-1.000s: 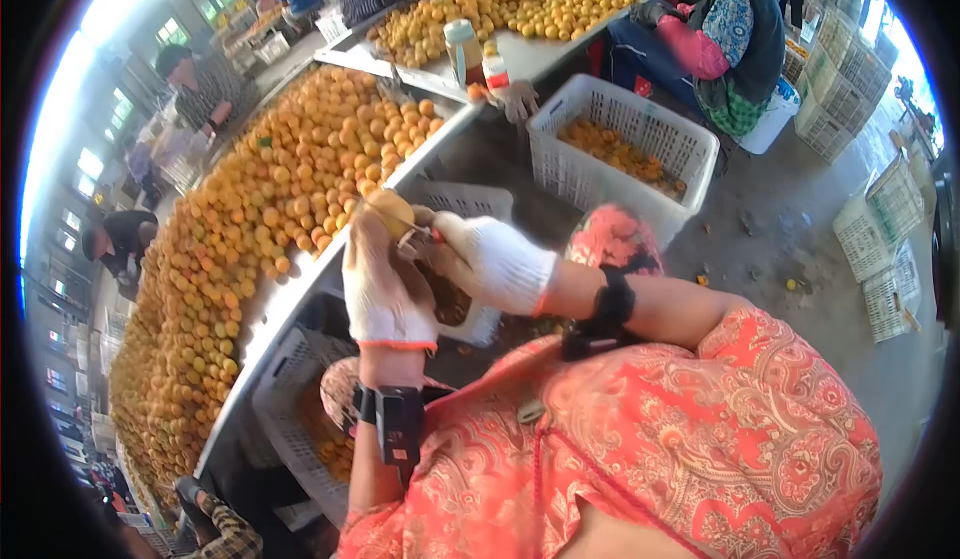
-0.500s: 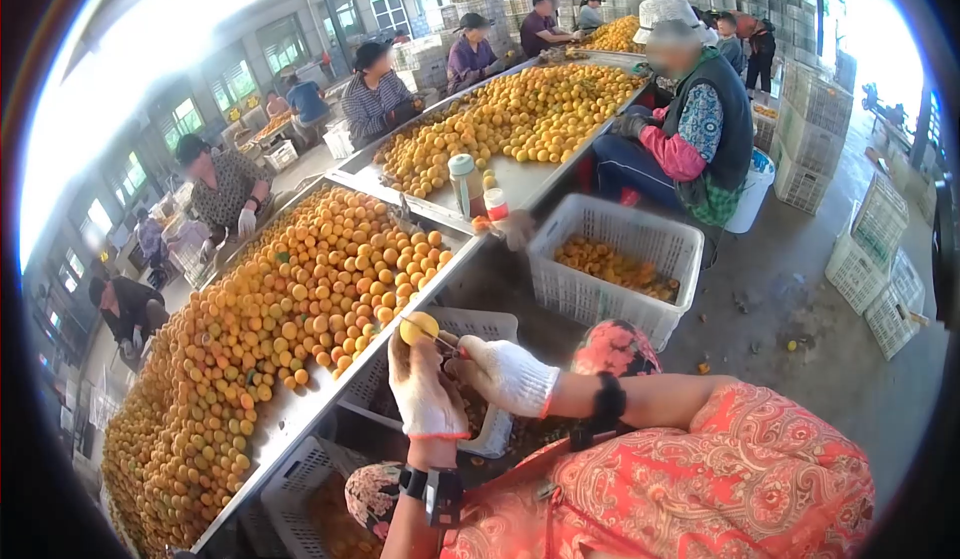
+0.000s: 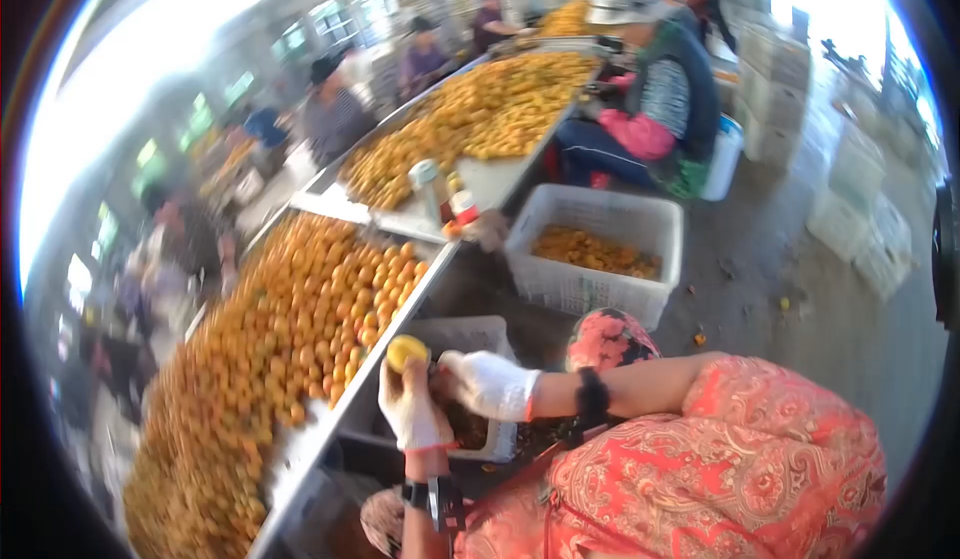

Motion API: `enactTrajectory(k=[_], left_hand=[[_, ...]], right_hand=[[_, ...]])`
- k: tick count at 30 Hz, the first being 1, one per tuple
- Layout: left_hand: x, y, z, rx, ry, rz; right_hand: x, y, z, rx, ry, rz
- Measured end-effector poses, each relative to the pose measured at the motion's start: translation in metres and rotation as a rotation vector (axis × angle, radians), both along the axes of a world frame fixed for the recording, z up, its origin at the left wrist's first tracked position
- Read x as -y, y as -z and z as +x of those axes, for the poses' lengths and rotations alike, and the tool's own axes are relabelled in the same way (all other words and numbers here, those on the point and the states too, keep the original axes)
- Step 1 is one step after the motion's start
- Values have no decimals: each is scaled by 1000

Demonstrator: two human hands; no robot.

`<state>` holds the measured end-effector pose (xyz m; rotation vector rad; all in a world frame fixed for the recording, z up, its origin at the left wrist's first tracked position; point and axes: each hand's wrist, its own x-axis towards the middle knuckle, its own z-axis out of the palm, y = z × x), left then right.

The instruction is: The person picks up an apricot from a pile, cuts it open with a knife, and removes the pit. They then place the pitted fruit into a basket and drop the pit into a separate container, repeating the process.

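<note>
Gloved in white, my left hand [image 3: 412, 414] is closed around a yellow-orange apricot [image 3: 406, 351], which it holds upright at the fingertips. Close beside it on the right, my right hand [image 3: 492, 385], also in a white glove, is closed on a small thin metal tool that is mostly hidden by the fingers and blurred. Both hands are above a crate [image 3: 470, 333] below the table edge, with dark contents partly covered by my hands. A big heap of apricots [image 3: 300, 309] lies on the metal table [image 3: 310, 449] to the left.
A white crate [image 3: 520, 249] of apricot pieces [image 3: 595, 251] stands on the floor ahead. A seated person in a hat [image 3: 660, 89] is beyond it. A flask [image 3: 428, 187] and a red-and-white container [image 3: 464, 207] stand on the far table. Stacked crates [image 3: 775, 89] are at right.
The view has swung, shifting the surroundings left and blurring the left side. The apricot stays in my left hand, with my right hand still close beside it.
</note>
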<state>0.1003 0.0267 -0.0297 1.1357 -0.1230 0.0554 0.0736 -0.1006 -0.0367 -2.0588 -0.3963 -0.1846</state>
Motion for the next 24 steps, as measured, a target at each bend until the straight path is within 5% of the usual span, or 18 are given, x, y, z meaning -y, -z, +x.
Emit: enactTrajectory(k=[4, 13, 18, 21, 24], left_hand=[[1, 20, 9, -396, 44, -149], [14, -6, -7, -201, 211, -133], [12, -20, -26, -154, -2, -41], [6, -17, -32, -47, 14, -117], [5, -21, -32, -292, -105, -421]], right_hand=[[-4, -3, 1, -29, 86, -78], [23, -32, -28, 17, 93, -21], [20, -43, -40, 4, 47, -53], [17, -29, -36, 63, 7, -50], [18, -56, -53, 31, 33, 96]])
